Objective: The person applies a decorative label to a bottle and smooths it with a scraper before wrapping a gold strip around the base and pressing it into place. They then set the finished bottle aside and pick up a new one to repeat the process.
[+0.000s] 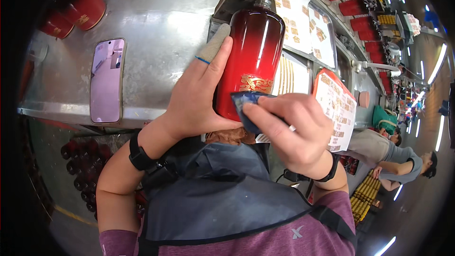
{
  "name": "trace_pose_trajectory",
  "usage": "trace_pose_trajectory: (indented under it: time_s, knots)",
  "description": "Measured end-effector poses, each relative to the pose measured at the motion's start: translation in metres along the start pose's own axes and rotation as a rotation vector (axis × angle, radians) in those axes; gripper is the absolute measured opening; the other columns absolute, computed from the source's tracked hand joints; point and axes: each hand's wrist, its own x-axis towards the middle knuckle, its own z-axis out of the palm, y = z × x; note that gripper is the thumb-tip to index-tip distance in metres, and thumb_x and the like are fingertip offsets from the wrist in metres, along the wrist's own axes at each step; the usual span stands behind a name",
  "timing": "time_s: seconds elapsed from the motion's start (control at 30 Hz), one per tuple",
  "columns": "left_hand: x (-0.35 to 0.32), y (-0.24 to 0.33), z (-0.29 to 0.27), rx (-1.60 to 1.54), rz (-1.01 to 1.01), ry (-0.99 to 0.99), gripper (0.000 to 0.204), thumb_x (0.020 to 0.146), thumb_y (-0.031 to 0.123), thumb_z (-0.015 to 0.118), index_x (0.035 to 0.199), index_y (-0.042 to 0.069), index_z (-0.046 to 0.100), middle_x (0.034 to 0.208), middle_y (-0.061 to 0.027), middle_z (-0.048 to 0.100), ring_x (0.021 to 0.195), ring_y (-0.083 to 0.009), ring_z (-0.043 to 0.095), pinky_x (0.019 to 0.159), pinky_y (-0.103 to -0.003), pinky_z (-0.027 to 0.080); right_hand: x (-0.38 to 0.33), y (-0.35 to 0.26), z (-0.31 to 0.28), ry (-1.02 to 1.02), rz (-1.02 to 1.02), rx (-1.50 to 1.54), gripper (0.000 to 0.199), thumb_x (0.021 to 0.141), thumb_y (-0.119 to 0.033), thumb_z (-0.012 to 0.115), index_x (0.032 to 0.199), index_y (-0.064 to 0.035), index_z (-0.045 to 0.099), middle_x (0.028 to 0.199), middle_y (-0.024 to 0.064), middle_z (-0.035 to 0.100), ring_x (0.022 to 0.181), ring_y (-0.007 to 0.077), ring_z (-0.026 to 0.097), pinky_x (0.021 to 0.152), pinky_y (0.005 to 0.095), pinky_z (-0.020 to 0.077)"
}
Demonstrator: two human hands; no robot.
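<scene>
Left hand (199, 99) wraps red glossy bottle (251, 57) from left side, palm against lower body, covered index finger up along its shoulder. Right hand (294, 128) pinches blue cloth (249, 107) between thumb and fingers, pressed on bottle's lower front just below gold emblem (256, 84). Bottle stands tilted over steel table (161, 24); phone (107, 80) lies left, well apart.

Glossy red bottle (251, 57) with gold motif; seemingly dark-blue cloth (249, 109)

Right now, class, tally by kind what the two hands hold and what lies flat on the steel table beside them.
Red bottle, gripped by the left hand: 1
Blue cloth, pinched in the right hand: 1
Phone, flat on the steel table: 1
Total: 3
</scene>
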Motion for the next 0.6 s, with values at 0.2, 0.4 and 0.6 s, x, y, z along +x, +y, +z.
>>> trace_pose_trajectory:
  time_s: [0.2,0.4,0.6]
  knots:
    - [0.002,0.002,-0.001,0.04,0.048,0.037,0.12,0.057,0.039,0.09,0.154,0.002,0.029,0.154,-0.0222,0.034,0.137,-0.0409,0.04,0.112,-0.048,0.035,0.003,0.006,0.001,-0.009,-0.015,-0.074,0.043,0.058,-0.015,0.067,0.1,-0.0065,0.074,0.088,0.0045,0.064,0.073,0.0192,0.06,0.062,0.0269,0.0507]
    - [0.005,0.0,0.003,-0.05,0.106,0.062,0.11,0.06,0.032,0.089,0.152,0.005,0.036,0.154,-0.0191,0.036,0.142,-0.0407,0.035,0.115,-0.048,0.033,0.005,0.0,-0.001,-0.03,0.04,-0.049,0.043,0.059,-0.008,0.069,0.102,-0.0071,0.075,0.085,0.0042,0.064,0.074,0.0198,0.06,0.061,0.0292,0.0496]
    - [0.003,0.0,-0.002,-0.138,-0.001,-0.028,0.115,0.06,0.027,0.091,0.154,0.004,0.029,0.158,-0.0208,0.03,0.143,-0.04,0.033,0.115,-0.043,0.034,0.001,-0.013,-0.008,-0.094,0.119,0.08,0.043,0.06,-0.004,0.072,0.103,-0.0076,0.076,0.086,0.0052,0.067,0.079,0.0225,0.064,0.068,0.0325,0.0532]
